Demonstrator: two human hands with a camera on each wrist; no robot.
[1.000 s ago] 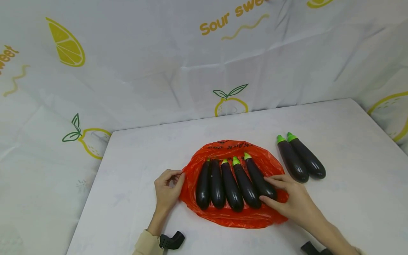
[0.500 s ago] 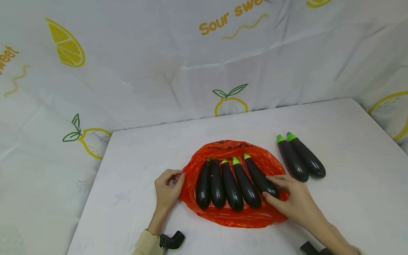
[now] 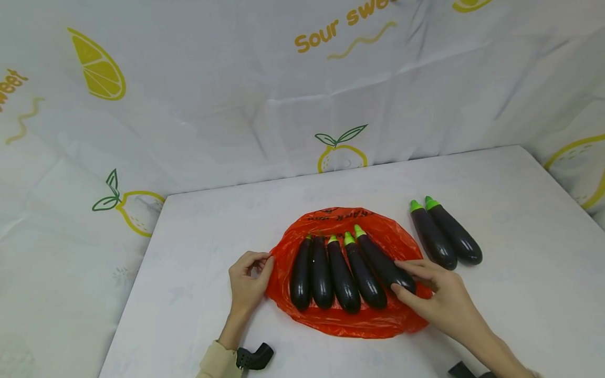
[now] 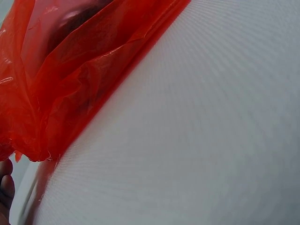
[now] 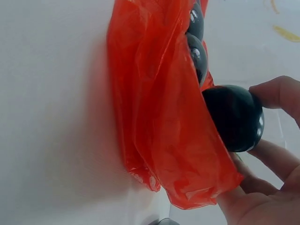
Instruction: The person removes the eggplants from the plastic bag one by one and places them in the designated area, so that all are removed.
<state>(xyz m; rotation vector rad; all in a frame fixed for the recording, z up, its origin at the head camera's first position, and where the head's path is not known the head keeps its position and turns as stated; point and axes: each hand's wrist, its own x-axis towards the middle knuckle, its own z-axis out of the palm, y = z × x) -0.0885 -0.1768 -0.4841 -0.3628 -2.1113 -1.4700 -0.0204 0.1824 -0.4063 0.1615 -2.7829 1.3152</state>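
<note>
A red plastic bag (image 3: 331,326) lies spread on the white table, with several dark eggplants side by side on it. My right hand (image 3: 444,294) holds the rightmost eggplant (image 3: 384,262) near its thick lower end, thumb on the near side and fingers on the far side. That eggplant slants, its green stem end leaning toward the neighbouring eggplant (image 3: 364,275). In the right wrist view its rounded end (image 5: 236,119) sticks out past the bag's edge between thumb and fingers. At the bag's left edge, my left hand (image 3: 249,281) pinches the red plastic between thumb and fingers.
Two more eggplants (image 3: 435,236) lie together on the table (image 3: 529,252), right of the bag. Behind the table hangs a white cloth (image 3: 212,105) printed with lemons. A black wrist device (image 3: 255,357) sits at my left sleeve.
The rightmost eggplant has tilted further: its stem end has swung left and its thick end has shifted slightly right with my right hand. My left hand has stayed in place.
</note>
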